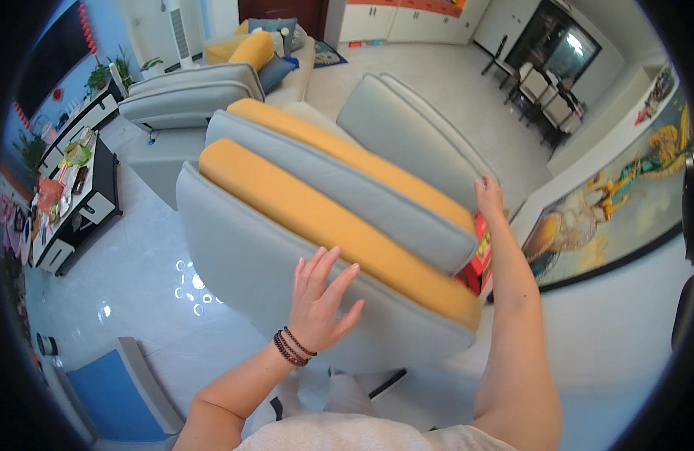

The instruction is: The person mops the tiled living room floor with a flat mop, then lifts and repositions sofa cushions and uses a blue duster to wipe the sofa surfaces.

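Note:
Several upholstered cushions stand on edge in front of me, side by side. Closest is a large grey cushion [240, 253], then a yellow cushion [324, 237], another grey cushion [347, 197] and a second yellow cushion [352, 163]. My left hand [321, 307], with dark bead bracelets at the wrist, is spread over the top edge of the nearest grey cushion; whether it presses on it is unclear. Farther off, my right hand [488, 197] is at the right corner of a grey backrest cushion [409, 135], fingers bent. Its grip on that corner is partly hidden.
Left, a black-and-white coffee table [101, 186] carries bags and small items. A grey sofa section [172, 146] stands beyond the cushions. Something red [482, 248] sits by their right ends. A framed picture [606, 208] hangs on the right wall. A blue-seated chair [107, 394] is lower left.

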